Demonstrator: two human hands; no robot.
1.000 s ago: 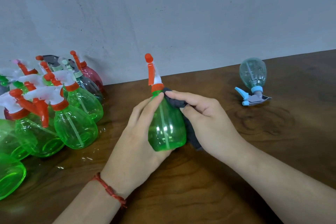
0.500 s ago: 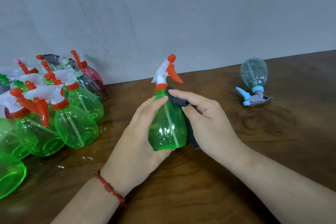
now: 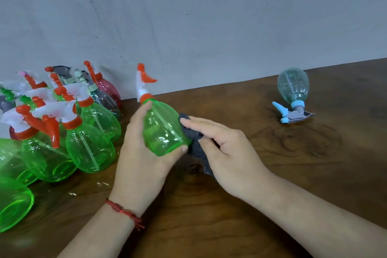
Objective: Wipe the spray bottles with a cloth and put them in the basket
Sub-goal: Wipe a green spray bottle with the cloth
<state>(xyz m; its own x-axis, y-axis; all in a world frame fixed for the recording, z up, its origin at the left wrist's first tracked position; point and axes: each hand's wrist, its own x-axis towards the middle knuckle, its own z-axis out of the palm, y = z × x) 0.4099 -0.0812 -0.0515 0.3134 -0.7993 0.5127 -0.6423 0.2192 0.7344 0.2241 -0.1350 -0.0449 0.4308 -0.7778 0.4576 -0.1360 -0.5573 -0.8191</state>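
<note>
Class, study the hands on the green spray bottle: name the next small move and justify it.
Probably slide the grey cloth down the green bottle: the left hand grips it tilted, and the right hand presses the cloth on its right side.

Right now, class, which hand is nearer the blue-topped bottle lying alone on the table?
Right. The right hand, holding the cloth, is left of the blue-topped bottle; the left hand, gripping the green bottle, is farther left.
</note>
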